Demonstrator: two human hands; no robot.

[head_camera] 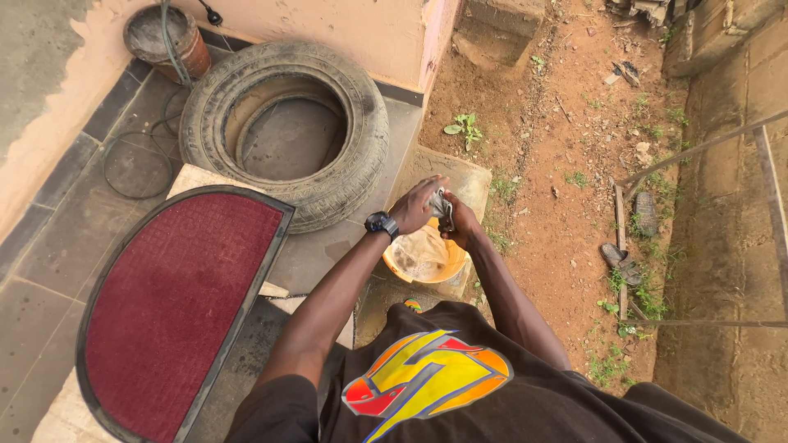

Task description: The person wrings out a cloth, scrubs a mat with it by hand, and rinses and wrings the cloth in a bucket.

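Both my hands meet over an orange bowl (408, 274) holding cloudy, soapy water. My left hand (417, 205), with a dark watch on its wrist, and my right hand (461, 224) together grip a small wad of grey wet cloth (442, 202), squeezing it just above the bowl. The bowl rests on a concrete step (472, 176) at the edge of a tiled porch. My dark shirt with a bright yellow and red print fills the bottom of the view.
A worn car tyre (361, 139) lies flat on the porch tiles beside a red half-round doormat (172, 303). A rusty bucket (164, 37) with a hose stands by the wall. Bare red dirt with weeds and a sandal (621, 262) lies right; a metal rail (771, 189) crosses there.
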